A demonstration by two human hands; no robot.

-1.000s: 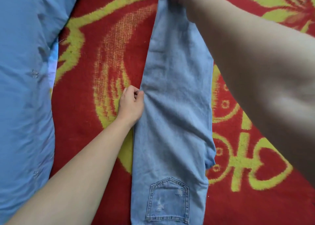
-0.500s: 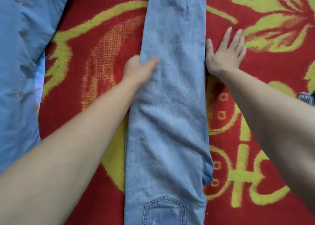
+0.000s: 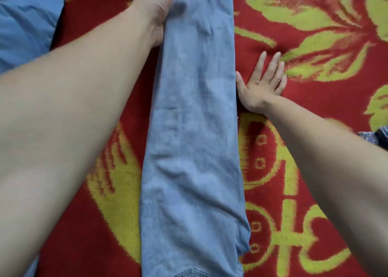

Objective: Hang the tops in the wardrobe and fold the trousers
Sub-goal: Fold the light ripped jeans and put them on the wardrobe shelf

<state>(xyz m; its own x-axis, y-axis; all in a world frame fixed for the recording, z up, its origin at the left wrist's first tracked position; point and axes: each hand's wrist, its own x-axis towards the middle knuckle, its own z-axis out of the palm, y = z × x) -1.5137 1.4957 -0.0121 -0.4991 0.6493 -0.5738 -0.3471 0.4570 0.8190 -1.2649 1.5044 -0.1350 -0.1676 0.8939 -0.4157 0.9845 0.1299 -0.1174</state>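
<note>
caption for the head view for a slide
Light-blue jeans laid lengthwise on a red-and-yellow blanket, left hand on their far end, right hand flat on the blanket alongside.

Whole frame is filled by a red fuzzy woven blanket (image 3: 327, 104) with a yellow-green pattern. Can't tell whether it lies on a bed or the floor. Pile is short and napped, with colour edges slightly ragged. Far right: big yellow-green leaf shapes (image 3: 310, 18) with red veins. Near right: blocky yellow-green character-like figure (image 3: 287, 241), with small ring dots (image 3: 260, 163) just beside it. Near left: curved yellow-green band with jagged feathered edge (image 3: 109, 184). Right edge, mid-height: scrap of dark blue speckled cloth (image 3: 375, 138) on the blanket. Light is soft and even, shadows faint.
</note>
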